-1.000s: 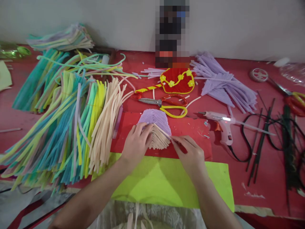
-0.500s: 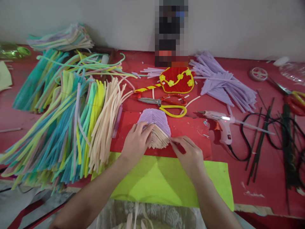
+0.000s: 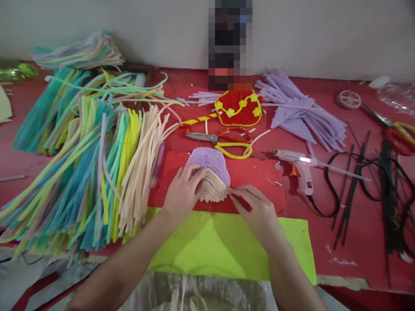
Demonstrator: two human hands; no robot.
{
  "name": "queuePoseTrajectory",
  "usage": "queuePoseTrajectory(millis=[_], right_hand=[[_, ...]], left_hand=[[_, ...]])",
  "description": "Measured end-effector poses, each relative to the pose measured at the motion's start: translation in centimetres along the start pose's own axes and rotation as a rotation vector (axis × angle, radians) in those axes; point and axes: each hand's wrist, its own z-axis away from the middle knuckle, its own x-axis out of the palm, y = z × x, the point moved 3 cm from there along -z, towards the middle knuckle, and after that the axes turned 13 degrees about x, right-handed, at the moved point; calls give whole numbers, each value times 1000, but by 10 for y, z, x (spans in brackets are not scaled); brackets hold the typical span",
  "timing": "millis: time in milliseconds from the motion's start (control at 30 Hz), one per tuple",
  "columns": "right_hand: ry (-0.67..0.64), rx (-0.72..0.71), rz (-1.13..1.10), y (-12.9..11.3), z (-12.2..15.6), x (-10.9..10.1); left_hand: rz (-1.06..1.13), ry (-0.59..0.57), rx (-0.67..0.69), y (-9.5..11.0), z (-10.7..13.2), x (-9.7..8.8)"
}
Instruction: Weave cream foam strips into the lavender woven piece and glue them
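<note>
One red tabletop [image 3: 324, 235] has clear plastic packaging [image 3: 400, 97], contents unclear, at its back edge, far right. Toward the front edge, the left hand [image 3: 181, 190] lies loosely spread on a lilac-and-beige panel [image 3: 210, 181]; the right hand [image 3: 256, 207] seemingly pinches a beige chenille stem [image 3: 223, 183] at the panel's side. The grey line of a second ago has left the seam [image 3: 216, 175], so the colours seem snugly met.

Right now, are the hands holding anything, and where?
The left hand lies on the purple and cream piece at its left side; the right hand is at its right edge. Whether either grips it cannot be told.
</note>
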Motion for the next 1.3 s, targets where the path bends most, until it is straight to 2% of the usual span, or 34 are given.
queuePoseTrajectory(millis=[633, 733, 933, 1167, 1300], right_hand=[[-35, -219, 350, -7, 9, 0], [-12, -197, 337, -9, 8, 0], [138, -136, 296, -16, 3, 1], [104, -221, 271, -24, 3, 20], [105, -224, 266, -26, 4, 26]], left_hand=[[90, 14, -19, -2, -2, -1], [86, 3, -14, -1, -3, -2], [84, 29, -24, -3, -2, 0], [91, 35, -3, -3, 0, 3], [76, 42, 3, -3, 0, 3]])
